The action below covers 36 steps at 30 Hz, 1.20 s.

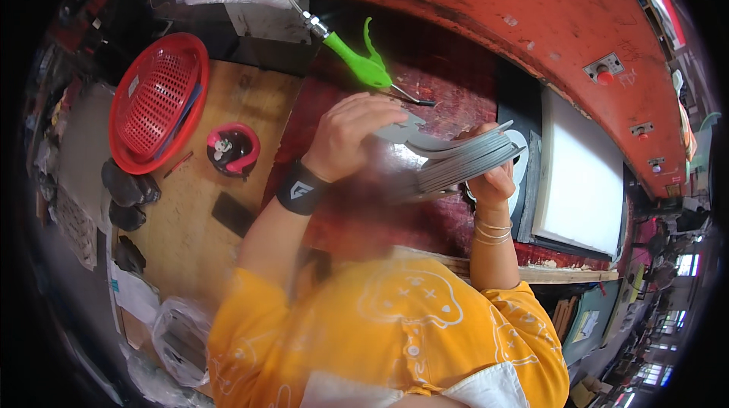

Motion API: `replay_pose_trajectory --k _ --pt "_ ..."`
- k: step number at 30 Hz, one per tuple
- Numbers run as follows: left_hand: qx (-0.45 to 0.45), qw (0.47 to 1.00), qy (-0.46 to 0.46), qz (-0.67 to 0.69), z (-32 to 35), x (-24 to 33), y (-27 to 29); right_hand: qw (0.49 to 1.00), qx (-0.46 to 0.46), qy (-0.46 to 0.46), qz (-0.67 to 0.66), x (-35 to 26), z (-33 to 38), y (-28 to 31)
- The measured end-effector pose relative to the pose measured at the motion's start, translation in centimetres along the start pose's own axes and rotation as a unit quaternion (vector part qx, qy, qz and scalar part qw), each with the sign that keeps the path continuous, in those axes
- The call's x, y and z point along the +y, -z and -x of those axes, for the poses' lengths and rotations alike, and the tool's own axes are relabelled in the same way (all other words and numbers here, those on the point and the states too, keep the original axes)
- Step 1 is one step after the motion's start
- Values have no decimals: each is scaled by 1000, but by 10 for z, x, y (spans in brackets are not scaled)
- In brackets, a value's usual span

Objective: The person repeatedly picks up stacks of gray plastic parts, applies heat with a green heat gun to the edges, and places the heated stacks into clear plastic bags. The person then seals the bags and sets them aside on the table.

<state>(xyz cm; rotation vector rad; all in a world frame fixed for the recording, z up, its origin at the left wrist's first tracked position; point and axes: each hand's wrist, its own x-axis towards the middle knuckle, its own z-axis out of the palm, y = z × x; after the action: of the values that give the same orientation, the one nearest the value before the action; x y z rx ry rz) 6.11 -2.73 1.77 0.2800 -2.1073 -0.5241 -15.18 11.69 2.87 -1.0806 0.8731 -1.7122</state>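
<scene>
Over the dark red bench top, my right hand (pixel 492 180) is closed round a stack of thin grey flat pieces (pixel 467 166). The stack is tilted, and its layered edges fan apart slightly. On its left side, my left hand (pixel 345 135), with a black band on the wrist, is closed at a thin grey piece (pixel 401 132) that stands off from the rest. My left thumb is hidden. Just beyond that hand lies a bright green air blow gun (pixel 361 63) with a thin metal nozzle and a hose.
Left of the bench are a red plastic basket (pixel 159 100), a pink and black round object (pixel 233 150) and a dark flat object (pixel 233 214) on a wooden top. A white block (pixel 581 173) lies at the right, below the orange machine (pixel 562 25) with red buttons.
</scene>
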Motion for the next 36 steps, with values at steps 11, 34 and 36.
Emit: replay_pose_trajectory --k 11,34,36 --pt "-87 989 68 96 5 8 -23 998 61 -14 -6 -5 2 -7" --pt "-126 939 208 241 32 15 -24 954 52 70 287 11 2 -38" --pt "-106 926 247 266 36 10 -28 930 39 -16 365 21 0 -33"
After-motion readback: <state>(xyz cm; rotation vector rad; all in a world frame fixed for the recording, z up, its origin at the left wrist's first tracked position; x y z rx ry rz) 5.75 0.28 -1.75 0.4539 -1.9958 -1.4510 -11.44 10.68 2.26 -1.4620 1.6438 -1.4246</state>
